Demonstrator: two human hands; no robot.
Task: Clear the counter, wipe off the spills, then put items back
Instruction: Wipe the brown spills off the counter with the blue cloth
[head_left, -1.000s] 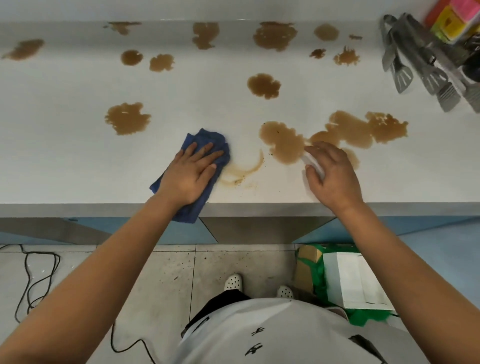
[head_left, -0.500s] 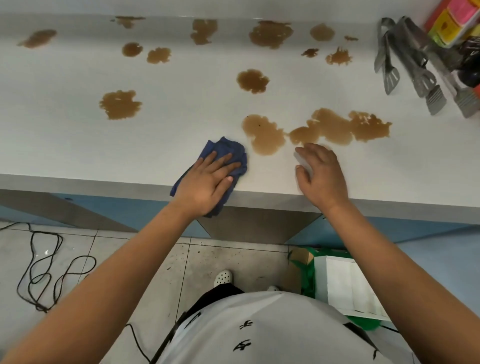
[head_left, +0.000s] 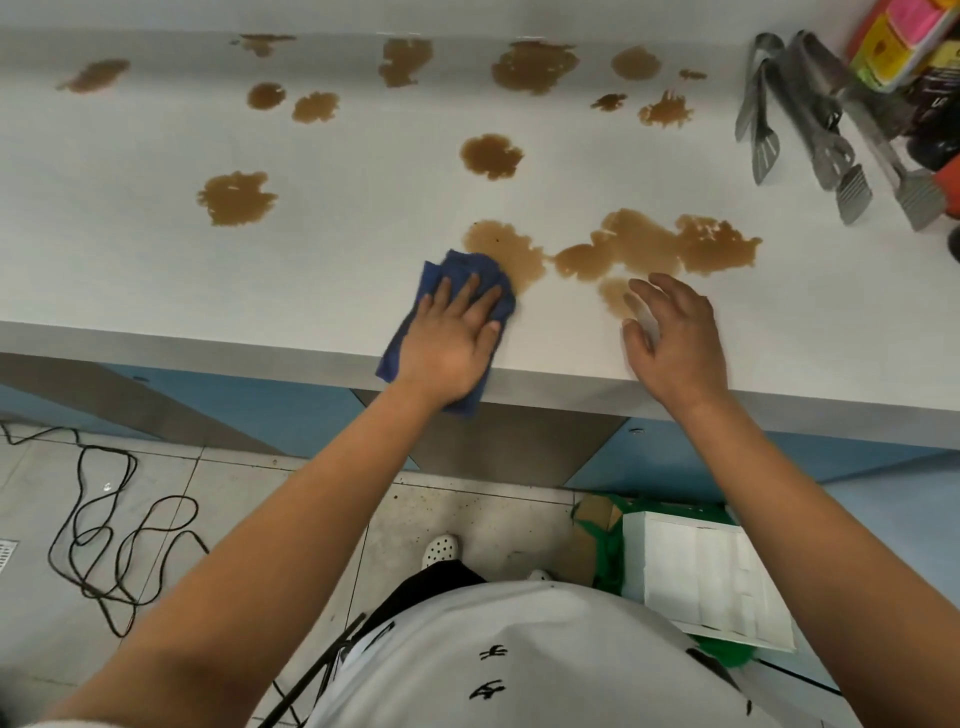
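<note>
**Cloth at the edge of a spill**

Head view: the left hand (head_left: 451, 340) lies flat, fingers spread, pressing a blue cloth (head_left: 470, 280) onto the white counter (head_left: 156, 260) – touching a brown spill (head_left: 506, 249). The right hand (head_left: 675, 340) hovers loosely splayed, grasping nothing – steel tongs (head_left: 826, 130) lie far right.

The white worktop (head_left: 337, 270) carries many brown spills (head_left: 654, 244), scattered from the back edge to near the front. A blue cloth (head_left: 457, 270) lies at the front edge, touching one spill and hanging partly over the lip. Metal tongs (head_left: 810, 124) lie at the far right beside colourful packages (head_left: 898, 36).
</note>
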